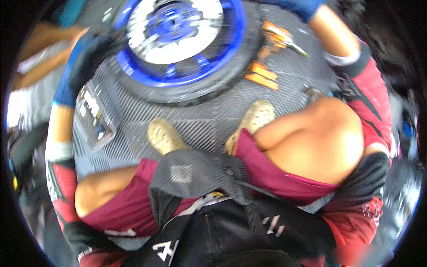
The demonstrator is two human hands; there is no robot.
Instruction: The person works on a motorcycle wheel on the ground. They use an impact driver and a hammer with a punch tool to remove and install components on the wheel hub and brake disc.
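The left hand is at the left of the wheel, the right hand off its upper right, fingers too blurred or cropped to tell.

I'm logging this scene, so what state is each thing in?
Wheel: disc side up, partly out of view
Tyre: on the blue rim
Tray: holding small items
Orange things: lying on mat, blurred
Shoes: worn
Left hand: gloved, at the tyre's edge, grip unclear
Right hand: gloved, partly out of view, grip unclear
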